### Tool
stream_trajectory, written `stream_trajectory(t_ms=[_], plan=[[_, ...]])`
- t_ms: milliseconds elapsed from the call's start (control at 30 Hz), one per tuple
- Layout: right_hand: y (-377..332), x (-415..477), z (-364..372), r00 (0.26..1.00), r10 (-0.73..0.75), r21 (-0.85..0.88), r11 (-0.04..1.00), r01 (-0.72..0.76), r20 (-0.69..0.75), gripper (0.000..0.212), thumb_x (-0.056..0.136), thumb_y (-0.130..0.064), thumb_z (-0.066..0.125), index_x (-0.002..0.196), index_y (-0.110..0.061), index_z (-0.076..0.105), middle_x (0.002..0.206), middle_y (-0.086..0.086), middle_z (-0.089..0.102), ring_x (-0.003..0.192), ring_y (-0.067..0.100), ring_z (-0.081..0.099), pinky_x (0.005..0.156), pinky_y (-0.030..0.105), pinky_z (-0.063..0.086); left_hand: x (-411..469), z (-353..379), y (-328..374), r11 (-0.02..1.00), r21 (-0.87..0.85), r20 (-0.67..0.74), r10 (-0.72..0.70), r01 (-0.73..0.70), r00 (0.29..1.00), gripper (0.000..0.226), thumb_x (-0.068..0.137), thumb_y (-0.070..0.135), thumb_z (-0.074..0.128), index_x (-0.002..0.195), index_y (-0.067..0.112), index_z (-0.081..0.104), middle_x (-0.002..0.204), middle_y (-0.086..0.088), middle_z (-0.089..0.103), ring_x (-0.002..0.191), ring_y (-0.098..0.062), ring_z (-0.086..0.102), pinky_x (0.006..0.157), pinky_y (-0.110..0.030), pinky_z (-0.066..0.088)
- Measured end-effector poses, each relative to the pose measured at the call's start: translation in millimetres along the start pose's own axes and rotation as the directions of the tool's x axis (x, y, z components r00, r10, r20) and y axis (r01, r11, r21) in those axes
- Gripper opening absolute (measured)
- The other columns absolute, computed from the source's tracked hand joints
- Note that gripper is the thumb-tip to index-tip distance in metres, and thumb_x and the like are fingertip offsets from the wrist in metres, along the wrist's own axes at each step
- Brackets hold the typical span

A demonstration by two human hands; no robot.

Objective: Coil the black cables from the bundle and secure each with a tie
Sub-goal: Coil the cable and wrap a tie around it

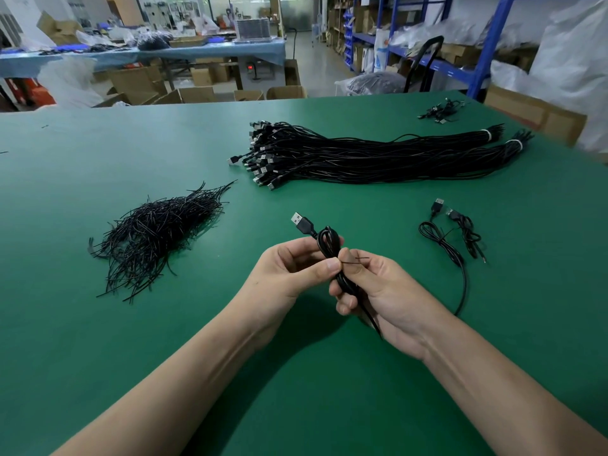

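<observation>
The coiled black cable (328,248) stands upright above the green table (98,324), held between both hands. Its looped top rises just above the fingers, and its USB plug (301,222) pokes out up and to the left. The left hand (289,268) pinches the coil's middle, thumb tip pressed against the strands. The right hand (378,291) has its lower fingers curled round the coil's lower part, and its thumb and forefinger nip a thin black tie (354,262) that crosses the coil at the pinch. Whether the tie already wraps fully round is hard to tell, as the fingers hide it. One cable end trails down past the right palm.

Just right of the hands lie two loose cables (457,235), flat on the table. To the left sits a heap of black ties (158,232). Farther back rests the long bundle of black cables (362,156), banded white at its right end.
</observation>
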State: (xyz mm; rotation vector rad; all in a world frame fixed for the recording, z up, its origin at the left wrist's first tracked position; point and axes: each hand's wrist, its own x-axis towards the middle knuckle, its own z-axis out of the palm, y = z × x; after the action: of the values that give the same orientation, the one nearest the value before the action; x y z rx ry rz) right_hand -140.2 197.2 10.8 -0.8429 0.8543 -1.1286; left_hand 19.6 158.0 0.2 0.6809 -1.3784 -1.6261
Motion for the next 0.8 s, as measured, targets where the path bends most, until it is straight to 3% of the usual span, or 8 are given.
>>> stream_trajectory(t_ms=[233, 333, 400, 500, 567, 667, 733, 800], plan=[[-5, -2, -5, 0.993, 0.054, 0.046, 0.997, -0.059, 0.107, 0.010, 0.086, -0.022, 0.064, 0.082, -0.014, 0.068, 0.081, 0.013, 0.070, 0.055, 0.012, 0.058, 0.062, 0.025, 0.057, -2, -6, 0, 0.998, 0.043, 0.018, 0.045, -0.046, 0.999, 0.016, 0.088, 0.009, 0.071, 0.104, 0.010, 0.072, 0.084, -0.004, 0.070, 0.071, -0.014, 0.063, 0.081, -0.029, 0.050], [-7, -2, -10, 0.989, 0.025, 0.028, 0.999, -0.029, 0.146, 0.015, 0.090, -0.017, 0.062, 0.096, -0.008, 0.072, 0.095, 0.017, 0.073, 0.066, 0.013, 0.063, 0.070, 0.026, 0.059, 0, -8, 2, 0.997, 0.037, -0.018, 0.070, -0.069, 0.997, 0.014, 0.087, 0.010, 0.072, 0.100, 0.015, 0.075, 0.087, -0.003, 0.072, 0.075, -0.014, 0.064, 0.081, -0.024, 0.051], [-7, -2, -11, 0.987, -0.011, -0.044, 0.999, 0.018, 0.160, 0.026, 0.093, -0.017, 0.061, 0.112, -0.001, 0.068, 0.106, 0.018, 0.073, 0.075, 0.014, 0.066, 0.076, 0.026, 0.058, 0, -11, 3, 0.996, 0.042, -0.047, 0.080, -0.078, 0.996, 0.013, 0.086, 0.011, 0.072, 0.099, 0.015, 0.075, 0.085, -0.004, 0.072, 0.071, -0.013, 0.061, 0.078, -0.022, 0.051], [-6, -1, -11, 0.993, -0.093, -0.263, 0.959, 0.108, 0.071, 0.027, 0.095, -0.023, 0.061, 0.111, -0.003, 0.069, 0.108, 0.013, 0.076, 0.081, 0.020, 0.072, 0.078, 0.026, 0.057, -1, -13, 3, 0.995, 0.060, -0.071, 0.082, -0.078, 0.994, 0.015, 0.085, 0.012, 0.075, 0.100, 0.010, 0.073, 0.085, -0.003, 0.072, 0.072, -0.013, 0.062, 0.076, -0.020, 0.052], [-5, 0, -9, 0.978, -0.211, -0.485, 0.854, 0.188, 0.007, 0.017, 0.098, -0.023, 0.062, 0.101, -0.012, 0.074, 0.098, 0.006, 0.078, 0.081, 0.021, 0.075, 0.080, 0.029, 0.058, -2, -11, 3, 0.994, 0.074, -0.091, 0.088, -0.081, 0.992, 0.020, 0.083, 0.014, 0.073, 0.102, 0.007, 0.072, 0.088, -0.004, 0.073, 0.080, -0.013, 0.065, 0.083, -0.021, 0.053], [-1, 0, -8, 0.884, -0.468, -0.791, 0.549, 0.269, -0.024, 0.010, 0.094, -0.026, 0.070, 0.086, -0.028, 0.076, 0.078, -0.011, 0.075, 0.069, 0.006, 0.068, 0.068, 0.022, 0.054, -1, -7, 2, 0.992, 0.087, -0.118, 0.100, -0.090, 0.988, 0.019, 0.086, 0.009, 0.071, 0.105, 0.004, 0.071, 0.092, -0.003, 0.074, 0.087, -0.011, 0.068, 0.086, -0.021, 0.052], [1, -2, -7, 0.799, -0.601, -0.857, 0.416, 0.305, -0.007, 0.011, 0.090, -0.029, 0.075, 0.079, -0.032, 0.074, 0.073, -0.018, 0.071, 0.064, 0.004, 0.063, 0.059, 0.018, 0.047, -1, -5, 1, 0.990, 0.103, -0.129, 0.111, -0.098, 0.985, 0.016, 0.090, 0.003, 0.069, 0.106, 0.002, 0.071, 0.092, -0.002, 0.074, 0.088, -0.011, 0.068, 0.086, -0.021, 0.052], [2, -3, -5, 0.732, -0.681, -0.874, 0.350, 0.336, 0.008, 0.010, 0.087, -0.030, 0.076, 0.078, -0.032, 0.072, 0.075, -0.018, 0.069, 0.068, 0.006, 0.061, 0.059, 0.022, 0.046, -1, -4, 1, 0.988, 0.112, -0.139, 0.124, -0.109, 0.983, 0.014, 0.092, 0.001, 0.067, 0.105, 0.002, 0.071, 0.092, -0.001, 0.074, 0.088, -0.012, 0.068, 0.087, -0.022, 0.053]])
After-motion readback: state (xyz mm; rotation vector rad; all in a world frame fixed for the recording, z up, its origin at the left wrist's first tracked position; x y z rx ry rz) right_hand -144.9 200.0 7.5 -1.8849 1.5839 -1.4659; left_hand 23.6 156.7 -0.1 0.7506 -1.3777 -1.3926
